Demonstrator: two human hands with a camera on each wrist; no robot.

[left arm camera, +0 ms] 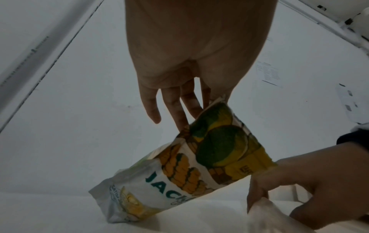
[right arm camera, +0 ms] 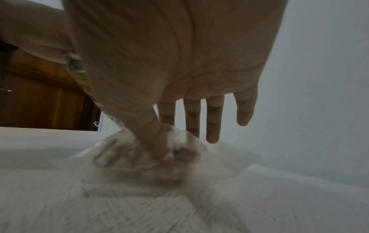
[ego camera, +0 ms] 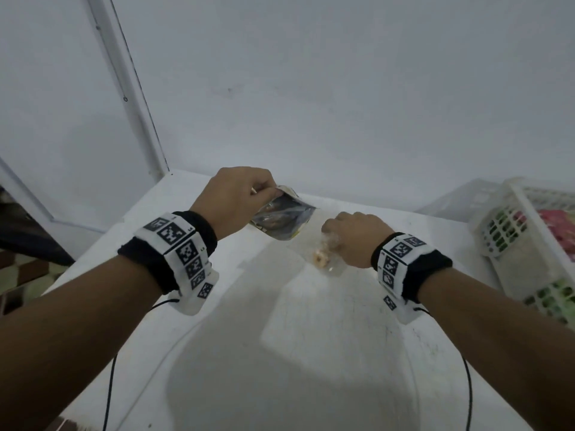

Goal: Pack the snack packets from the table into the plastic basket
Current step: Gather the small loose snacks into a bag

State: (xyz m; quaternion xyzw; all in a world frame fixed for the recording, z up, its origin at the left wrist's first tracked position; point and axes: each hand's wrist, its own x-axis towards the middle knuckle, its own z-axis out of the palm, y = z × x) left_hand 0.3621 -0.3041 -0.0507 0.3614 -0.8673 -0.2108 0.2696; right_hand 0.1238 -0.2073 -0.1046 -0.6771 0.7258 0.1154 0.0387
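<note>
Snack packets, two of them, are in my hands over the white table [ego camera: 311, 353]. The first is a glossy printed pouch [left arm camera: 201, 165], white with yellow corn cobs, green leaves and dark lettering that begins "JAC". My left hand [ego camera: 236, 200] pinches its top edge between thumb and forefinger, the other fingers [left arm camera: 151, 107] hanging loosely straight beside it. The pouch hangs tilted, its lower corner down near the tabletop; whether it touches the surface I cannot tell. From above its back looks silvery and dark [ego camera: 281, 214].

The second is a small clear plastic packet [ego camera: 326, 258] holding pale, orange-tinged pieces. It lies on the table just beside the pouch, on the basket side. My right hand [ego camera: 354, 236] is on it, thumb pressed into the top and forefinger behind it, seemingly nipping the wrapper, while the remaining fingers [right arm camera: 214, 119] point straight down just past it. The wrist view there is blurred [right arm camera: 151, 156], so the grip is not sharp.

The white plastic basket [ego camera: 510, 244] with its lattice walls stands at the table's right edge, well apart from both packets. Green and pink-red packs [ego camera: 557, 225] show through its sides.

Both wrists wear black bands with white strips of square black-and-white markers [ego camera: 183, 244], and a thin black cable [ego camera: 109, 390] trails from each.
</note>
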